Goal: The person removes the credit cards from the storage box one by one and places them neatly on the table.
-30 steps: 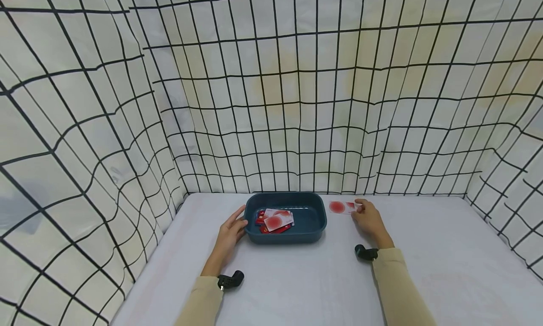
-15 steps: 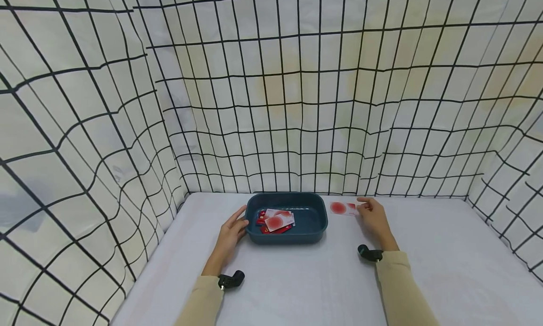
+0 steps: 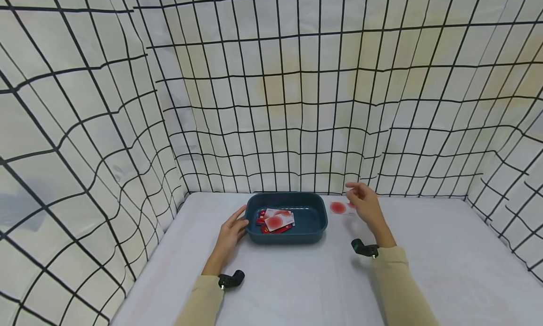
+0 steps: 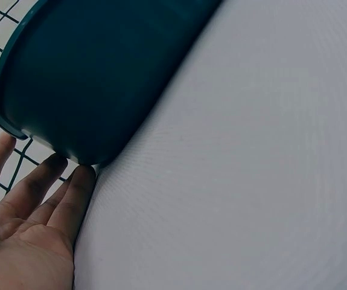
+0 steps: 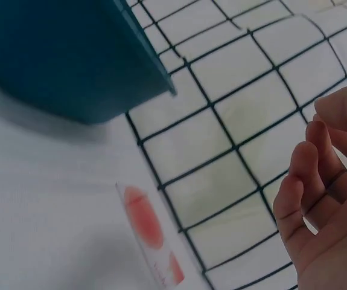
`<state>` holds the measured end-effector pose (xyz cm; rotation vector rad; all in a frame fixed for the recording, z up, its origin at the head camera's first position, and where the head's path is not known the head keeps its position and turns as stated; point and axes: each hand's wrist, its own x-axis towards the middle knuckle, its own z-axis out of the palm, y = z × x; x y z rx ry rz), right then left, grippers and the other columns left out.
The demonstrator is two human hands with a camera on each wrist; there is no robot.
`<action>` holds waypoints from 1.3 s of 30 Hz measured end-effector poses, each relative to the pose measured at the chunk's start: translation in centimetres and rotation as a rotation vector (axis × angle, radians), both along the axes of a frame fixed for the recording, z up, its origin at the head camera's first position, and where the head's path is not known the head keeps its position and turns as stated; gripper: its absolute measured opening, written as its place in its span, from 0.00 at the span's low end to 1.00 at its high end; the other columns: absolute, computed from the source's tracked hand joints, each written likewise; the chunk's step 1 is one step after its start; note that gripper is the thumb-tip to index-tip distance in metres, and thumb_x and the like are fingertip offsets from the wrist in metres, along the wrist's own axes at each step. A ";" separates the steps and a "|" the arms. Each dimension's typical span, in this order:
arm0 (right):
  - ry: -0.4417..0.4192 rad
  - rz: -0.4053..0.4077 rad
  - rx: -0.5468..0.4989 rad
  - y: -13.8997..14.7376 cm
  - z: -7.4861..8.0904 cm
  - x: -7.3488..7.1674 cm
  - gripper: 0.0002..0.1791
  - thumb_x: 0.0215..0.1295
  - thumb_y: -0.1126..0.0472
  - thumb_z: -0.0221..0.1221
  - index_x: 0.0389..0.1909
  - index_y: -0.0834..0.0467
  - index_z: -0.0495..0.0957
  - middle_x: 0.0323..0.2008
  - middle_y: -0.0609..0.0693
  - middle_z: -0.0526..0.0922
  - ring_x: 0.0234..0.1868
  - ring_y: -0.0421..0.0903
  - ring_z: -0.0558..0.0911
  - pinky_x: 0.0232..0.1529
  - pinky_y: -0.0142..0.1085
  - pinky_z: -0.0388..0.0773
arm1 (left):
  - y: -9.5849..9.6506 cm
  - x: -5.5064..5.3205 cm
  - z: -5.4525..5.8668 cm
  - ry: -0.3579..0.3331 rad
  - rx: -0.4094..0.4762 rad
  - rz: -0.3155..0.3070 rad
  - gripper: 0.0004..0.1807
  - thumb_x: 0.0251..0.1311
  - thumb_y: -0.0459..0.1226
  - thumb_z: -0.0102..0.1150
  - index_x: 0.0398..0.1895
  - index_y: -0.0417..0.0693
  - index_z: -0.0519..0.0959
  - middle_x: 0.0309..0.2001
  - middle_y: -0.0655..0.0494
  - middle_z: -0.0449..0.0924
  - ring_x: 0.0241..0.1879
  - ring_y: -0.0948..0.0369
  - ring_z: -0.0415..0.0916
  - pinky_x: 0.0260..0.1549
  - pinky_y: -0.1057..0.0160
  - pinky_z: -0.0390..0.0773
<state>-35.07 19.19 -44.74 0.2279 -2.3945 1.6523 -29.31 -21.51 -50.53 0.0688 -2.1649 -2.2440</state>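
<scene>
A dark teal plastic bin (image 3: 288, 238) stands near the back of the table. Inside it, towards the left, lies a loose pile of red and white cards (image 3: 277, 221). My left hand (image 3: 229, 236) rests against the bin's left end, fingers fairly straight, and fingertips touch its outer wall in the left wrist view. To the right of the bin a white card (image 3: 338, 207) with a red round spot lies flat on the table. My right hand (image 3: 366, 207) is raised above the card's right end, fingers loosely bent, nothing between thumb and fingertips in the right wrist view.
A white cloth (image 3: 297, 279) covers the table. White sheeting with a black grid net (image 3: 271, 104) rises along the back and both sides, right behind the bin. Small black cameras (image 3: 231, 280) are strapped to both wrists.
My right hand has come off the card, shifting right, then rising up and left over it. The card stays on the table. The left hand and the bin stay in place.
</scene>
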 end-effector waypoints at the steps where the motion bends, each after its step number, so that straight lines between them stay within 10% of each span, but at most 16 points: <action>1: 0.011 0.015 0.006 -0.3 0.3 0.2 0.18 0.76 0.59 0.56 0.62 0.59 0.76 0.40 0.52 0.76 0.40 0.51 0.76 0.37 0.28 0.76 | 0.0 0.0 0.0 0.000 0.000 0.000 0.28 0.74 0.36 0.52 0.77 0.57 0.67 0.72 0.40 0.70 0.69 0.49 0.72 0.59 0.68 0.79; 25: 0.074 0.382 0.112 -10.4 0.7 3.2 0.16 0.71 0.62 0.62 0.57 0.58 0.78 0.34 0.51 0.77 0.32 0.45 0.76 0.34 0.29 0.76 | 0.0 -0.1 0.0 -0.008 0.002 0.018 0.28 0.75 0.36 0.51 0.76 0.58 0.68 0.73 0.42 0.71 0.70 0.49 0.72 0.67 0.55 0.75; 39: 0.046 0.429 0.215 -13.9 -0.9 2.6 0.18 0.70 0.61 0.63 0.59 0.58 0.78 0.35 0.48 0.78 0.33 0.44 0.75 0.33 0.28 0.74 | 0.0 -0.2 -0.1 0.003 0.007 0.018 0.28 0.74 0.36 0.52 0.76 0.57 0.68 0.72 0.42 0.71 0.69 0.51 0.73 0.62 0.62 0.79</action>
